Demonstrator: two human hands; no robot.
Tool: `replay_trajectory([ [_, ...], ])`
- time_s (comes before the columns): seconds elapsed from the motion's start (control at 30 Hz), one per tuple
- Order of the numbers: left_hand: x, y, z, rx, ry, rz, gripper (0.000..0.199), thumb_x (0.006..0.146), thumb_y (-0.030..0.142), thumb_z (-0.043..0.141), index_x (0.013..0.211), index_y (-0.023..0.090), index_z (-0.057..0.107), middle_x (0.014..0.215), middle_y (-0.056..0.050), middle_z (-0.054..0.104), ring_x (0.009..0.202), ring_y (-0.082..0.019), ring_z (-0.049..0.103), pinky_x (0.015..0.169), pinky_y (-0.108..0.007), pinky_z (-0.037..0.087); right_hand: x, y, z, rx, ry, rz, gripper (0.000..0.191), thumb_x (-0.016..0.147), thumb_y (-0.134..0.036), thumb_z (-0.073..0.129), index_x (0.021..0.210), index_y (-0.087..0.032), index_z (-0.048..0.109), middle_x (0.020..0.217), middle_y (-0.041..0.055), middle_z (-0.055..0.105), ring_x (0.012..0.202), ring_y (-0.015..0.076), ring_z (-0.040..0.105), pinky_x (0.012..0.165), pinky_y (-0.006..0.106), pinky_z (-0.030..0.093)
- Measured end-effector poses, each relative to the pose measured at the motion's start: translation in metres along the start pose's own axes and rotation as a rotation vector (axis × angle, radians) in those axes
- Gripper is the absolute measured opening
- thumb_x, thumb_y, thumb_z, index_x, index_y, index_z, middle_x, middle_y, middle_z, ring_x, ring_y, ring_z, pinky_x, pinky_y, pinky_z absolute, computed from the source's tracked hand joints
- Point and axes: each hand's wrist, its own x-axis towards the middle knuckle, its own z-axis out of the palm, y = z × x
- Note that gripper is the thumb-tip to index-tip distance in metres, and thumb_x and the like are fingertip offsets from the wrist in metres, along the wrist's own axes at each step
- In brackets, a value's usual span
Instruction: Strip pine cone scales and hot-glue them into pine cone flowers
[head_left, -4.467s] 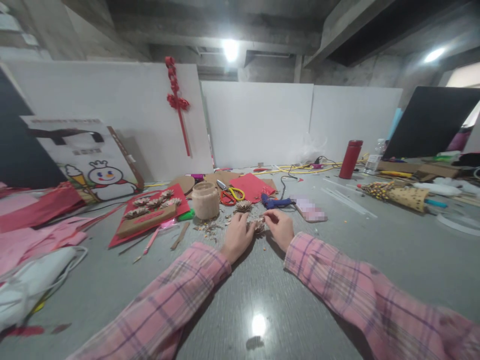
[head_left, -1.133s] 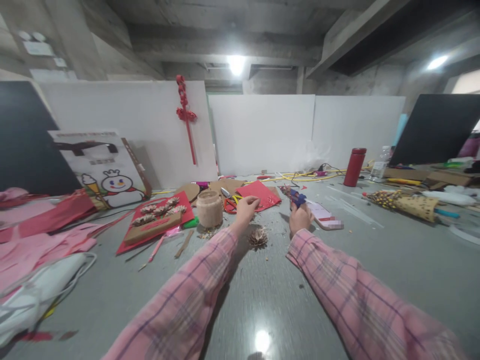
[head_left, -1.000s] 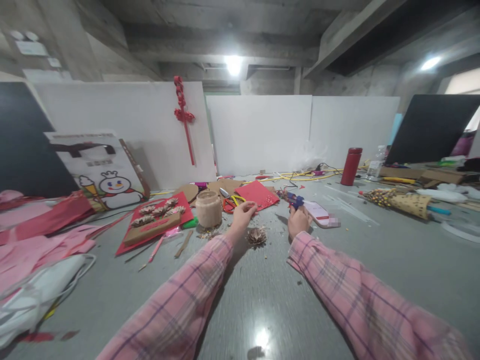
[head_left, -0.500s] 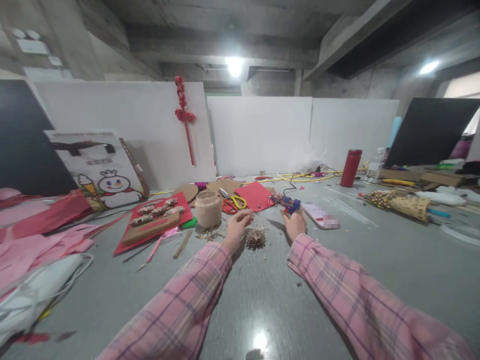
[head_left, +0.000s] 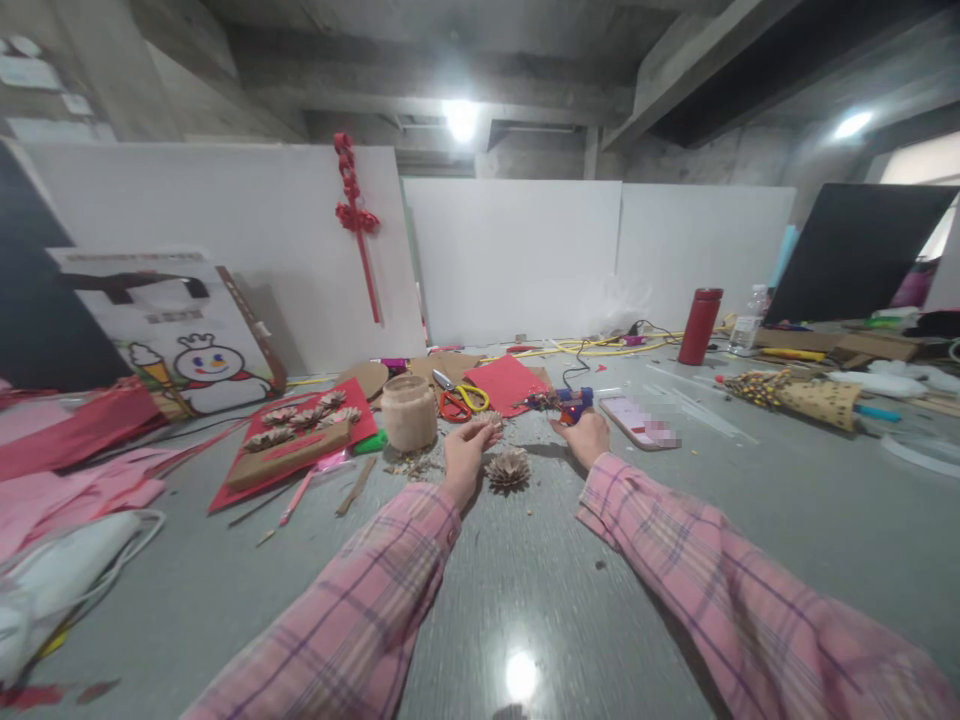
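Observation:
My left hand (head_left: 463, 460) is closed in a pinch just left of a brown layered flower (head_left: 508, 470), which looks built of small dry shells or scales. What sits between its fingertips is too small to make out. My right hand (head_left: 589, 438) grips a blue hot glue gun (head_left: 574, 397), its nozzle pointing left toward the red paper (head_left: 507, 384). Left of my left hand stands a pale wooden-looking jar (head_left: 409, 414), with small brown scraps (head_left: 414, 466) at its foot. Behind the left hand lie scissors (head_left: 470, 400) with red and yellow handles.
A phone (head_left: 638, 423) lies right of the glue gun. Several similar flowers (head_left: 304, 418) rest on red paper at the left. Farther right are a red bottle (head_left: 700, 327), a clear bottle (head_left: 748, 322) and a cone-shaped bouquet (head_left: 799, 398). A cord (head_left: 579, 357) runs behind the glue gun.
The glue gun has tilted more level in my right hand. My left fingertips have drawn together in a pinch. The whole view has shifted slightly.

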Motion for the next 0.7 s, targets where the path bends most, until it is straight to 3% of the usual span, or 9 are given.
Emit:
replay_trajectory([
  [0.27,0.0048,-0.004,-0.002,0.047,0.025,-0.036,0.021,0.051,0.027,0.066,0.06,0.01,0.059,0.052,-0.002,0.059,0.05,-0.011,0.056,0.057,-0.025,0.045,-0.0021,0.0011,0.0024,0.041,-0.053,-0.149,0.028,0.06,-0.035,0.056,0.078,-0.014,0.058,0.077,0.0075,0.063,0.075,0.0172,0.058,0.065,0.023,0.039],
  [0.7,0.002,-0.0007,-0.0004,0.065,-0.052,-0.084,0.023,0.051,0.028,0.066,0.062,0.01,0.059,0.052,-0.002,0.059,0.045,-0.008,0.053,0.052,-0.022,0.043,-0.0003,0.0042,0.0039,0.008,-0.092,-0.19,0.028,0.062,-0.03,0.052,0.084,-0.012,0.057,0.077,0.0074,0.062,0.072,0.0156,0.056,0.062,0.021,0.037],
])
